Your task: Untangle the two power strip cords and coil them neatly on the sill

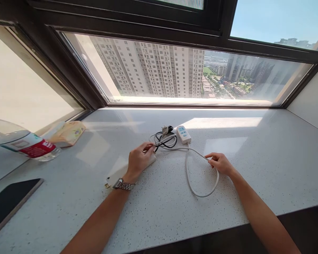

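Observation:
A white cable lies in a loop on the speckled white windowsill. My right hand pinches it on the loop's right side. My left hand, with a metal watch on the wrist, grips the cable's other stretch near a tangle of black and white cords. A white controller with blue buttons sits at the far end of the cable, beside a plug. A flat white object lies partly hidden under my left hand and wrist.
A clear plastic bottle with a red label lies on its side at the left, next to a tan tissue pack. A dark phone or tablet rests at the lower left. The window frame bounds the sill's far edge.

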Demonstrator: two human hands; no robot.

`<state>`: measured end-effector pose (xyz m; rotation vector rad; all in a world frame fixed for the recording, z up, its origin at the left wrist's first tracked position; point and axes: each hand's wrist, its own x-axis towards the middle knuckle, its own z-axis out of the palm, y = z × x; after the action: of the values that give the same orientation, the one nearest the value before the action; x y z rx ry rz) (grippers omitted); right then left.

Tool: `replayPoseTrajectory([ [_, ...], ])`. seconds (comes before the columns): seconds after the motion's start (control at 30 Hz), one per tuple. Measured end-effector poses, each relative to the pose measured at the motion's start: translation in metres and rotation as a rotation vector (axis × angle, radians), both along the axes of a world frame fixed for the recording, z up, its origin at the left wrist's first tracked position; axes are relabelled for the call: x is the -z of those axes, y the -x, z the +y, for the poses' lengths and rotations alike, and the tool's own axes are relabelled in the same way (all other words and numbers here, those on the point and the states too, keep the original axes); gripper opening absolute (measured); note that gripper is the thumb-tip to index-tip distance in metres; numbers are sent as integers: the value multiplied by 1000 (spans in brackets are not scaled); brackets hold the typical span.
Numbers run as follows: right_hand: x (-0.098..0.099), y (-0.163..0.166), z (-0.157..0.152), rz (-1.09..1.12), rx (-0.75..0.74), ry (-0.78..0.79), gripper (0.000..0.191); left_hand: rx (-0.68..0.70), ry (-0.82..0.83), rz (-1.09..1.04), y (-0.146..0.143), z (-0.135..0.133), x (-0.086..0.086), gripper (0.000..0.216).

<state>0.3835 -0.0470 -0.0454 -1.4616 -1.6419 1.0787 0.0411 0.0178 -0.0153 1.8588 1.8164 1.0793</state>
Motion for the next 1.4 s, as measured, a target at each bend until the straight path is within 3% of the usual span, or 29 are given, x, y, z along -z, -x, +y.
replayPoseTrajectory([
  [0.17, -2, -7, 3, -45, 136, -91, 41, -14, 80, -147, 5, 6, 4, 31],
  [0.33, -8, -21, 5, -16, 384, -182, 44, -75, 113, -310, 5, 13, 6, 23],
  [0.5, -14, -29, 3, -18, 556, -200, 44, -162, 70, -492, -2, 12, 0, 25],
  [0.63, -13, -32, 3, -65, 620, -226, 45, -146, 72, -585, -4, 14, -8, 21],
  [0.77, -8, -35, 5, -175, 550, -131, 39, -42, 169, -630, -2, 21, -13, 17],
  [0.9, -10, -33, 3, -503, 478, -18, 28, 31, 183, -619, 1, 28, -16, 22],
  [1.03, -25, -4, -3, -809, 465, -209, 33, 88, 145, -609, -2, 35, -23, 34],
  [1.13, -30, 39, -2, -770, 241, -380, 34, 176, 106, -577, -12, 38, -31, 41],
  [1.23, -24, 84, 9, -742, -3, -396, 32, 196, 98, -561, -22, 40, -34, 42],
  [1.4, 0, 112, 29, -772, 77, -366, 45, 169, 151, -334, -23, 38, -32, 34],
])
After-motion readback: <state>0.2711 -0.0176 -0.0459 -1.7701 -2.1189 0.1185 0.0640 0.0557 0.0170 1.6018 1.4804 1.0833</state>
